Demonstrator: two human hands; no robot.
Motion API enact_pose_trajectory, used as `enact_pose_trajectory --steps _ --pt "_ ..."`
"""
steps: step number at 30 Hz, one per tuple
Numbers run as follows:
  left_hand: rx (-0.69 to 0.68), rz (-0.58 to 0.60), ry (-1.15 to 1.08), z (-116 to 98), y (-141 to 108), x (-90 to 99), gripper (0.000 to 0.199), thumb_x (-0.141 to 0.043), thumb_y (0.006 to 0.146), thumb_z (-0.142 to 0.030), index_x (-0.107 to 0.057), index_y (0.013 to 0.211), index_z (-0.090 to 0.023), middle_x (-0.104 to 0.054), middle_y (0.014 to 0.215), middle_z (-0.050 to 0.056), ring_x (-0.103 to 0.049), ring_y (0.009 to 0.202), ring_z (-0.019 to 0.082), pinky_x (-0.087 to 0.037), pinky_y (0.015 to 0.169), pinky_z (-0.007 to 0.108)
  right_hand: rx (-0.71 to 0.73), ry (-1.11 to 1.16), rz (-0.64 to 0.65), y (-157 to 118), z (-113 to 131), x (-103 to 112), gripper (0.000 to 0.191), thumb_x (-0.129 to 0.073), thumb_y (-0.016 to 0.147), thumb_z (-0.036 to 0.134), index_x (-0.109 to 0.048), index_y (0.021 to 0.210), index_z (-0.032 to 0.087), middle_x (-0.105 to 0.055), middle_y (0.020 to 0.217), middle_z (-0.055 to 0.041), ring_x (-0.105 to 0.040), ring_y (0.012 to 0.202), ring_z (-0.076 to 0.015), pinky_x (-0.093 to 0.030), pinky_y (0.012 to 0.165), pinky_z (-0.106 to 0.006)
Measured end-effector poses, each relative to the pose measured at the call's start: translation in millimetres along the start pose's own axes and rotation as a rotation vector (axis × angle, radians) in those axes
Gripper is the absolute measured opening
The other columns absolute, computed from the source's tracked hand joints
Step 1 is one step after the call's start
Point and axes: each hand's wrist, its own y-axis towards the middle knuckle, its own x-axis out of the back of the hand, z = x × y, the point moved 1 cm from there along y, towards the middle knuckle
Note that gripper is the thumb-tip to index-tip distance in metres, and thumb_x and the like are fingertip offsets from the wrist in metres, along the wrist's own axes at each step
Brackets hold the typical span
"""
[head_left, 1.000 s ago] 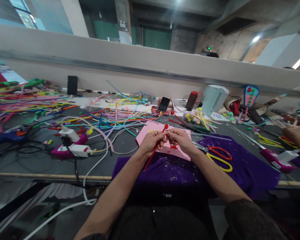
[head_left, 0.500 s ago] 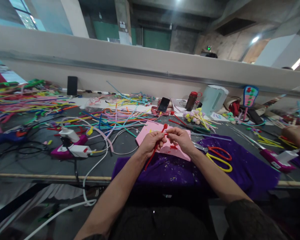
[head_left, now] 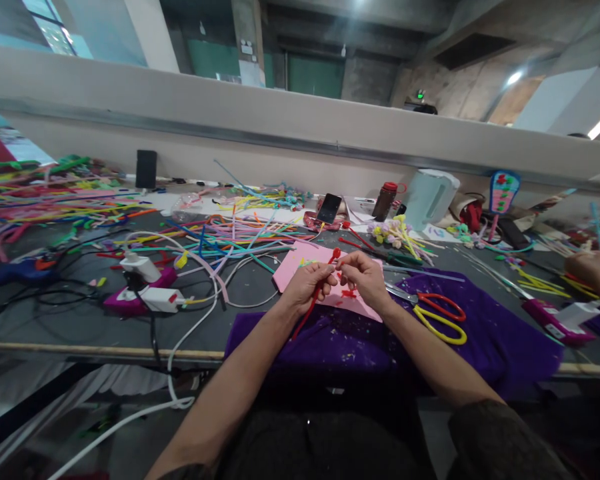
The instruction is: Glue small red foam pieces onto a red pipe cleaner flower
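Observation:
A red pipe-cleaner stem (head_left: 307, 319) with a small coiled red head at its top is held in my left hand (head_left: 310, 285), its lower end hanging over the purple cloth. Close beside it, my right hand (head_left: 361, 275) has its thumb and forefinger pinched near the coiled head; whatever lies between those fingertips is too small to make out. Beneath both hands lies a pink sheet (head_left: 363, 308) with red bits (head_left: 349, 293) and small yellow bits on it. The purple cloth (head_left: 340, 347) spreads under the sheet's near edge.
Scissors (head_left: 437, 320) with red and yellow handles rest at the right on the cloth. Left are a power strip (head_left: 125, 303), chargers and cables. Behind stand pipe cleaners (head_left: 230, 237), a phone (head_left: 329, 208), a bottle (head_left: 385, 202) and a pale container (head_left: 430, 199). Another person's hand (head_left: 591, 270) is far right.
The fingertips of my right hand have shifted slightly at the red coiled head. My left hand still grips the stem. The whole view has moved a little.

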Motion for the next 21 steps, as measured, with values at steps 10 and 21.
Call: enact_pose_trajectory --steps 10,21 --pt "-0.035 -0.035 0.017 0.0 -1.4 -2.4 0.028 -0.067 0.065 -0.036 -0.054 0.071 -0.012 -0.061 0.060 0.000 -0.048 0.036 0.003 -0.032 0.030 0.013 0.115 -0.334 0.027 -1.6 -2.2 1.2 0.008 -0.052 0.071 0.019 -0.058 0.075 0.017 -0.055 0.060 0.0025 -0.046 0.050 -0.0080 -0.035 0.046 -0.019" --pt "-0.004 -0.009 0.047 0.0 -1.3 -1.6 0.027 -0.064 0.069 -0.037 -0.053 0.064 -0.012 -0.056 0.048 -0.002 -0.042 0.031 0.003 -0.028 0.029 0.013 -0.074 -0.099 0.116 -0.7 -3.2 0.7 0.016 -0.055 0.074 0.033 -0.056 0.075 0.017 -0.054 0.057 0.0030 -0.043 0.044 -0.0071 -0.034 0.041 -0.019"
